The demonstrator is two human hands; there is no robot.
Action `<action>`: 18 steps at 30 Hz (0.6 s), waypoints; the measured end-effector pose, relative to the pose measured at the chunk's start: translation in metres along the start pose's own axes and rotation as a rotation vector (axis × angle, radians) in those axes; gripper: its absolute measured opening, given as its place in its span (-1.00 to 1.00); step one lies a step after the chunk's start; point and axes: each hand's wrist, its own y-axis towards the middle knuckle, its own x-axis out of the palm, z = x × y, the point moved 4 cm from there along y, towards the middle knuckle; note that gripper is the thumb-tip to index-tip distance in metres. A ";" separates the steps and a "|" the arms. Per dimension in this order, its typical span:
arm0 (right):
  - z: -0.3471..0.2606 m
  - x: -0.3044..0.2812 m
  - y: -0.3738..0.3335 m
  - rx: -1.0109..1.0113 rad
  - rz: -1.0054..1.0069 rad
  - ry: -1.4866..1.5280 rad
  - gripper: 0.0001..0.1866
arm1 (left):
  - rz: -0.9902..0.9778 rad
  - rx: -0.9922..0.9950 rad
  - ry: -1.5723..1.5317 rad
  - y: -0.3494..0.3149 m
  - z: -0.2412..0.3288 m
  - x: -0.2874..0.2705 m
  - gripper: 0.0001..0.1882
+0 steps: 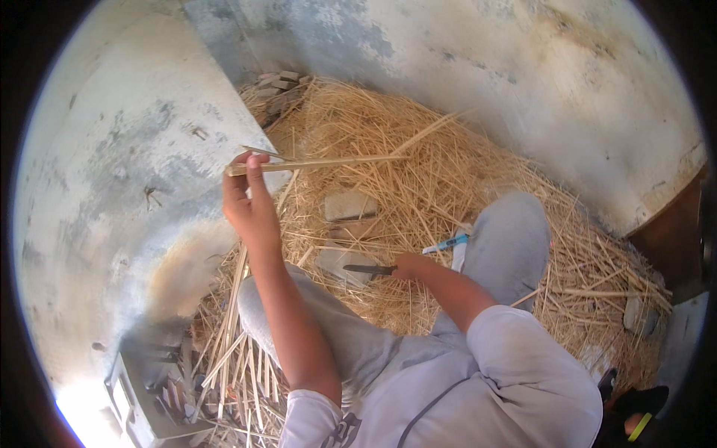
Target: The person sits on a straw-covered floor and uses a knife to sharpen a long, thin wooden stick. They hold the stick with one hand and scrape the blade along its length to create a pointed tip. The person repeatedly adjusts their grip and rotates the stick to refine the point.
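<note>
My left hand point(252, 196) is raised in front of me, its thumb and fingers closed on a bamboo strip point(336, 161). The strip lies nearly level and points to the right, and a thin split end stands off it by my fingers. Lower down, above my lap, my right hand point(413, 266) grips a knife point(370, 269) whose dark blade points left. Blade and strip are well apart. Behind the knife a pale flat block point(343, 263) sits among the shavings. Another block point(350, 204) lies a little farther off.
Straw-like shavings point(388, 112) are heaped against the wall point(523, 82). A blue-and-white tube-like thing point(445, 244) lies by my right knee. Long strips point(237, 299) lean at my left, near a grey box-like frame point(142, 403). Broken bricks point(278, 84) rest in the far corner.
</note>
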 end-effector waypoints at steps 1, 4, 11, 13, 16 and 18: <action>-0.006 -0.029 -0.006 0.041 -0.065 0.005 -0.64 | 0.020 -0.001 -0.005 -0.001 -0.003 -0.001 -0.68; -0.045 -0.129 -0.057 0.128 -0.231 0.013 -0.66 | 0.039 0.032 0.272 0.002 -0.002 -0.018 -0.68; -0.094 -0.262 -0.182 0.043 0.529 -0.186 -0.72 | 0.099 -0.130 -0.086 0.005 -0.005 -0.026 -0.54; -0.101 -0.256 -0.206 -0.175 0.697 0.140 -0.72 | 0.174 -0.078 -0.275 0.003 -0.002 -0.018 -0.60; -0.103 -0.248 -0.201 -0.324 0.812 0.281 -0.69 | 0.187 -0.023 -0.277 -0.005 0.006 0.001 -0.68; -0.111 -0.247 -0.193 -0.298 0.775 0.288 -0.66 | 0.175 0.002 -0.257 -0.005 0.004 0.003 -0.74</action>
